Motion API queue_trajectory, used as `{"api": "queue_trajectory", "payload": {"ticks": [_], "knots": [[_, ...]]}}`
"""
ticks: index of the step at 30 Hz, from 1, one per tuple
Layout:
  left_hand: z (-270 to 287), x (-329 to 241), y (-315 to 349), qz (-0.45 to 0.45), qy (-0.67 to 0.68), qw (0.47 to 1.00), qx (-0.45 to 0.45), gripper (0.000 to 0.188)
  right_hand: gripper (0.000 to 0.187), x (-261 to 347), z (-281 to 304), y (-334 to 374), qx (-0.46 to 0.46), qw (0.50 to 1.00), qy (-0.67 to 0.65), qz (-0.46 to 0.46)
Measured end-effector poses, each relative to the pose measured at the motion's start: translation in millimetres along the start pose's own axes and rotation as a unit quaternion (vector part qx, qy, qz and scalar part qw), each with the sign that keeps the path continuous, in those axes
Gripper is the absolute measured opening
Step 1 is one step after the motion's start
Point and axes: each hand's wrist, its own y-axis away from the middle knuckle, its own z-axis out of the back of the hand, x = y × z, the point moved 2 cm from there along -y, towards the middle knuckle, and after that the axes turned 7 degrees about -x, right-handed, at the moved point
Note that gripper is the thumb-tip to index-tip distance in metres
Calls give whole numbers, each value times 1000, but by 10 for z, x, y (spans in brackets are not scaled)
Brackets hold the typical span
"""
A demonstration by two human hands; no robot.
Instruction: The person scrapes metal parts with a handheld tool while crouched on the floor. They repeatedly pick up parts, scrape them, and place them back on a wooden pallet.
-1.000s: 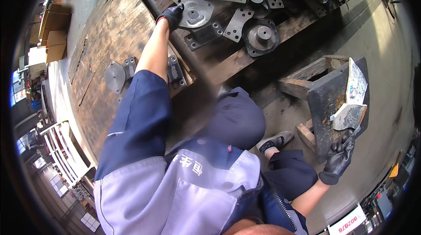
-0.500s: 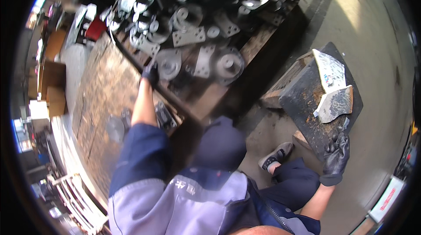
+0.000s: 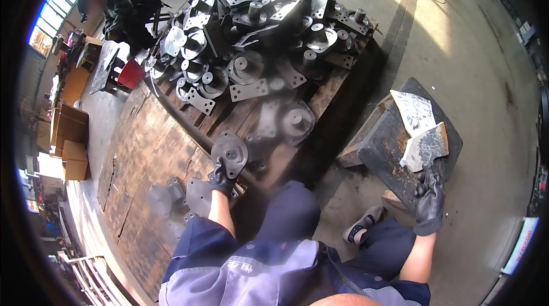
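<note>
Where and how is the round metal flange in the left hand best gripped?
By its thin outer rim, from the near edge, as the left hand does now. The round flange is a flat disc with a raised hub in the middle, so the edge gives the fingers purchase.

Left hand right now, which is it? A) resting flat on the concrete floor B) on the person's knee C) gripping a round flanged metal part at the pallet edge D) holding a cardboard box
C: the gloved left hand closes its fingers on a round flanged metal part at the near edge of the wooden pallet, lifted from the pile of similar parts.
</note>
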Motion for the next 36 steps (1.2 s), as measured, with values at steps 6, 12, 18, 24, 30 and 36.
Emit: {"api": "queue_trajectory", "payload": {"ticks": [6, 12, 18, 24, 30, 36], "knots": [[214, 190, -125, 29, 17, 998, -46, 37, 29, -16, -5, -18, -25, 999, -34, 1], [163, 94, 180, -324, -185, 922, -104, 34, 30, 37, -161, 194, -30, 995, -96, -8], [-775, -917, 1318, -419, -552, 716, -87, 27, 35, 392, -475, 303, 69, 958, -275, -49], [-956, -1189, 1678, -428, -540, 725, -18, 34, 27, 119, 17, -70, 37, 977, -203, 57], [-1934, -1263, 2283, -480, -403, 759, 175, 38, 20, 83, 357, -117, -35, 988, -115, 95], [-2915, -1011, 2882, -286, -193, 879, 330, 22, 17, 17, 549, -228, -102, 989, -66, 80]]}}
